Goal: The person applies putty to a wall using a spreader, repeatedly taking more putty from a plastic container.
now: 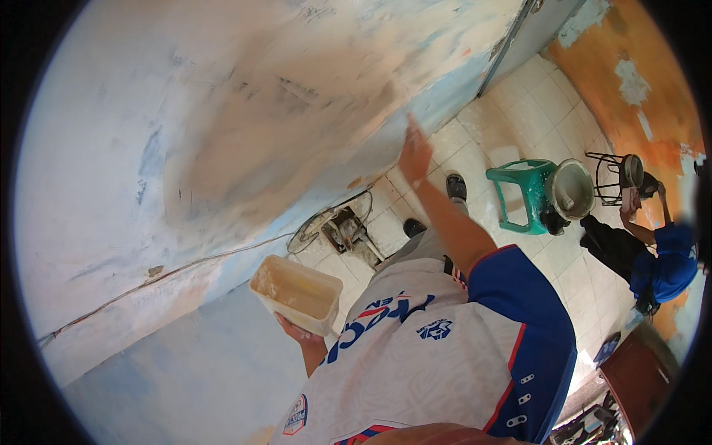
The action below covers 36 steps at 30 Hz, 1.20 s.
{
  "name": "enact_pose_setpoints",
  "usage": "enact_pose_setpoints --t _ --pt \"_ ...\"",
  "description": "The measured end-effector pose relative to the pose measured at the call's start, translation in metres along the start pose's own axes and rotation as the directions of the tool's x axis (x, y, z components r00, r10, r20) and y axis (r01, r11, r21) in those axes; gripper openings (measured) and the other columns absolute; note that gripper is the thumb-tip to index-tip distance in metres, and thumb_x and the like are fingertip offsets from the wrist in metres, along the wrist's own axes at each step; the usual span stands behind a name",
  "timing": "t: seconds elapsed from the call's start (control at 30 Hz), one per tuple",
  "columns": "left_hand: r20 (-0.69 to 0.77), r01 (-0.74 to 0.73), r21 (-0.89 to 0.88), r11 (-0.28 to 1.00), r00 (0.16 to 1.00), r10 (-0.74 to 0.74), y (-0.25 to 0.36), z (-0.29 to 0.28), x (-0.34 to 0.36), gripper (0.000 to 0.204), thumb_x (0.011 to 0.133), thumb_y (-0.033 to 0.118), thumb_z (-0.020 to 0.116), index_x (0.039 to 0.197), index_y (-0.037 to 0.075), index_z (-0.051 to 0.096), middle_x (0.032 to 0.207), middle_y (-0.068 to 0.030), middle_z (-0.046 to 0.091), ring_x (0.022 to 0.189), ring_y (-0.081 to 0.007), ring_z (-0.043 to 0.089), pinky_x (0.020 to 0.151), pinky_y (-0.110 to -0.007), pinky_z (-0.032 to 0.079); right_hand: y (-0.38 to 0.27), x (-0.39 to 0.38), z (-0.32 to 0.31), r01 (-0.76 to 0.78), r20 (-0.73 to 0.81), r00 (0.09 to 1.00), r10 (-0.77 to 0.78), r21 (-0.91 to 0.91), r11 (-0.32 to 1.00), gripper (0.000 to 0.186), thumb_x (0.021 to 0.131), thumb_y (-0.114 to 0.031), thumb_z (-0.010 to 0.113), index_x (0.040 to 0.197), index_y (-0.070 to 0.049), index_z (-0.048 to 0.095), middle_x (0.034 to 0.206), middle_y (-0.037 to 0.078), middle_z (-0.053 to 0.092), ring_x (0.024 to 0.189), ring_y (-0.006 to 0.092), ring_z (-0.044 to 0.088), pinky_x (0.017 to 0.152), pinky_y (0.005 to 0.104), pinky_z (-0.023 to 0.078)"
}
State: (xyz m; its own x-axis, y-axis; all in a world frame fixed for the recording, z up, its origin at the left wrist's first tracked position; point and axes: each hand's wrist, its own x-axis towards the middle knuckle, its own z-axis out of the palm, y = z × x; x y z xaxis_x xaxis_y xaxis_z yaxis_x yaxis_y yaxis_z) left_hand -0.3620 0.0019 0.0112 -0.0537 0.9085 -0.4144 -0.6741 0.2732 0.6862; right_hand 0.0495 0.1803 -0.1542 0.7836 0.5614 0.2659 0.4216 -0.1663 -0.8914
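Wall (222,133): fills the left and upper part of the view; pale blue paint, worn, with broad patches of whitish and tan filler and a thin crack running along its lower part.

Left hand (297,330): grasps a rectangular cream plastic tub (295,293) from underneath, fingers curled round its base, held close in front of the shirt. The tub is tilted, its open top turned toward the wall, its inside smeared with pale paste.

Floor fan (337,226): lies on the white tiled floor (519,111) just beside the foot of the wall, past the tub.

Shirt (437,356): white with blue sleeve and red trim, worn by the person, lower centre.

Right hand (414,154): arm stretched out, hand raised against the wall at its blue lower band, fingers extended and flat; whether it holds a tool cannot be told. It is well apart from the tub.

Shoes (456,185): dark, on the tiles below the right arm.

Green plastic stool (519,193): stands on the tiles to the right, with a round pale bucket (571,189) touching its right side.

Black wire stand (612,178): just beyond the bucket.

Second person (660,259): in a blue top and dark trousers, crouched at the orange, flaking wall (630,67) at far right.
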Motion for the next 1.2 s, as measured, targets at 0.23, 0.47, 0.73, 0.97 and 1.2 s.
enact_pose_setpoints --t 0.23,0.47,0.73,0.97,1.2 --pt "-0.051 0.008 0.025 1.000 0.999 -0.007 0.001 -0.014 -0.005 0.065 0.100 0.054 0.039 0.153 0.017 0.029 0.154 -0.0102 0.037 0.138 -0.0350 0.040 0.113 -0.054 0.035 -0.027 0.177 -0.037 0.066 -0.377 0.924 -0.057 0.012 0.998 0.035 0.097 -0.009 0.048 0.127 0.003 0.060 0.115 0.027 0.066 0.103 0.0409 0.065 0.083 0.0407 0.053" --pt "-0.028 -0.005 0.084 0.996 1.000 0.007 -0.006 0.006 0.006 0.064 0.101 0.053 0.038 0.151 0.015 0.030 0.153 -0.0105 0.038 0.137 -0.0344 0.040 0.112 -0.051 0.036 -0.057 -0.007 0.005 0.100 0.067 0.992 -0.104 0.063 0.993 0.033 0.098 -0.013 0.050 0.125 -0.001 0.063 0.108 0.023 0.069 0.092 0.0372 0.069 0.077 0.0392 0.053" --pt "-0.040 0.008 0.014 1.000 0.999 -0.008 -0.005 -0.002 0.005 0.063 0.101 0.052 0.037 0.151 0.015 0.030 0.152 -0.0112 0.039 0.137 -0.0346 0.040 0.113 -0.051 0.036 -0.069 0.148 -0.061 0.034 -0.396 0.918 -0.002 0.074 0.997 0.037 0.098 -0.013 0.051 0.131 0.004 0.057 0.110 0.028 0.066 0.098 0.0409 0.067 0.084 0.0410 0.052" --pt "-0.050 -0.029 -0.001 1.000 0.998 0.029 -0.007 0.010 0.003 0.061 0.101 0.048 0.042 0.149 0.011 0.033 0.147 -0.0119 0.044 0.133 -0.0330 0.045 0.110 -0.048 0.040 -0.067 0.049 0.012 0.055 -0.082 0.996 -0.046 0.106 0.993 0.040 0.087 -0.001 0.051 0.125 -0.001 0.063 0.103 0.026 0.068 0.089 0.0427 0.067 0.077 0.0439 0.053" --pt "-0.106 -0.049 -0.042 0.998 0.993 0.044 -0.005 -0.009 0.001 0.062 0.101 0.051 0.040 0.150 0.013 0.032 0.150 -0.0114 0.041 0.135 -0.0341 0.043 0.111 -0.050 0.038 -0.037 0.014 -0.012 0.074 -0.091 0.993 -0.072 0.015 0.997 0.031 0.098 -0.009 0.050 0.125 -0.003 0.064 0.090 0.019 0.070 0.068 0.0358 0.063 0.062 0.0430 0.051"
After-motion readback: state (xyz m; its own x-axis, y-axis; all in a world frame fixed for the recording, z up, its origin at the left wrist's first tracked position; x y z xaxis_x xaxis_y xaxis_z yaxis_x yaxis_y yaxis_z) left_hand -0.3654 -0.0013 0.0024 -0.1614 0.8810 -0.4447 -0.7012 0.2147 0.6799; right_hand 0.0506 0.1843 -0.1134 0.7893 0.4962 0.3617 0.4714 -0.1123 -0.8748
